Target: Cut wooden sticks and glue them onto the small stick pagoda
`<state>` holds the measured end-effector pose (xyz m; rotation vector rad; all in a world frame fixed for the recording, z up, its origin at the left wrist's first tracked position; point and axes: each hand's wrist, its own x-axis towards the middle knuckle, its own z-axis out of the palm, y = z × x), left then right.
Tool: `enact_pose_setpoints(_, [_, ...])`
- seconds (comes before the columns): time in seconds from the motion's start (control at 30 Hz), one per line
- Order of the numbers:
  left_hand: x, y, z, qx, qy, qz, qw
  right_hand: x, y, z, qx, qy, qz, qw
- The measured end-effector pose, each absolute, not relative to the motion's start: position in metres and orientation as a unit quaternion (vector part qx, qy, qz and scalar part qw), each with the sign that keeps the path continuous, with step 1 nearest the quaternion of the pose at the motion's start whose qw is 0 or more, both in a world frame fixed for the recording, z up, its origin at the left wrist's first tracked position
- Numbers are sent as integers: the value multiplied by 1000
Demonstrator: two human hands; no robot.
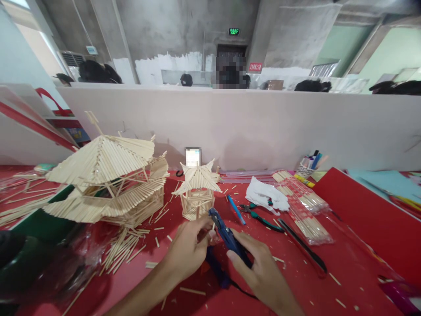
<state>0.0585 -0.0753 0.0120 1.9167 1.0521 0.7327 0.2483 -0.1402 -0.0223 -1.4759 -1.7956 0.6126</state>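
My right hand (263, 272) grips a dark blue glue gun (226, 237), whose nozzle points up and left toward a small wooden stick pavilion (198, 188). My left hand (190, 250) is closed in a pinch just left of the nozzle, on a short wooden stick that barely shows at the fingertips. Both hands hover over the red table (345, 263), just in front of the small pavilion. A larger two-tiered stick pavilion (105, 180) stands to the left.
Loose sticks (125, 250) lie scattered below the big pavilion. Right of the hands lie a blue pen (235, 210), green-handled pliers (259, 216), a white cloth (266, 193), bagged sticks (305, 206), a pen cup (309, 164) and a red board (371, 219). A white partition (263, 123) backs the table.
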Motion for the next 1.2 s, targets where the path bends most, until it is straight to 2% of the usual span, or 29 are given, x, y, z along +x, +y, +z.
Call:
enact_pose_setpoints(0.47, [61,-77,5,745,423,288,428,248,-140,-22,-570,-690,241,376])
enact_pose_setpoints(0.7, [62,-77,10,743,400,314,435,241,-139,-16,-541,-682,304,386])
enact_pose_setpoints(0.83, [62,-79,16,751,404,265,451,250,-136,-14,-566,-653,280,418])
enact_pose_setpoints(0.97, [60,-82,22,756,393,201,483,284,-128,-26,-618,-671,226,342])
enact_pose_setpoints(1.2, [55,-81,34,790,393,180,434,321,-115,-63,-687,-702,3,189])
